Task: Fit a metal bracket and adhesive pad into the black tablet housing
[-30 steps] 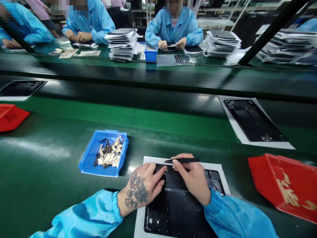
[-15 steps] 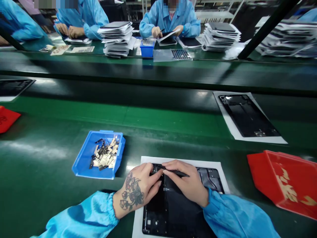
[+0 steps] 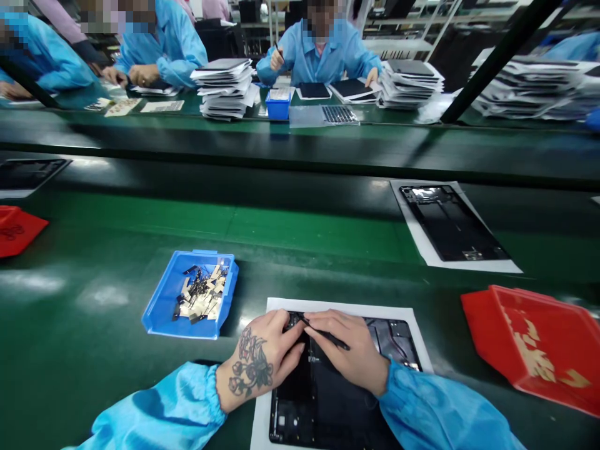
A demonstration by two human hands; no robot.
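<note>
A black tablet housing, its inside facing up, lies on a white sheet in front of me. My left hand, tattooed on the back, rests over its upper left corner with fingers bent together; anything under the fingertips is hidden. From the right, my right hand pinches slim black tweezers slantwise across the housing's top. Their tip meets the area beside my left index finger. Left of the sheet sits a blue bin holding small parts with black wires and pale backing.
Red bins stand at right and far left; the right one holds pale scraps. Another tablet housing lies on paper beyond. Across the bench, co-workers in blue sleeves sit by stacks of papered panels. A dark post slants at upper right.
My right hand and the tweezers have shifted slightly left, while my left hand stays at the corner. The view has tilted up a little. The co-worker opposite has raised a hand with a slim tool.
</note>
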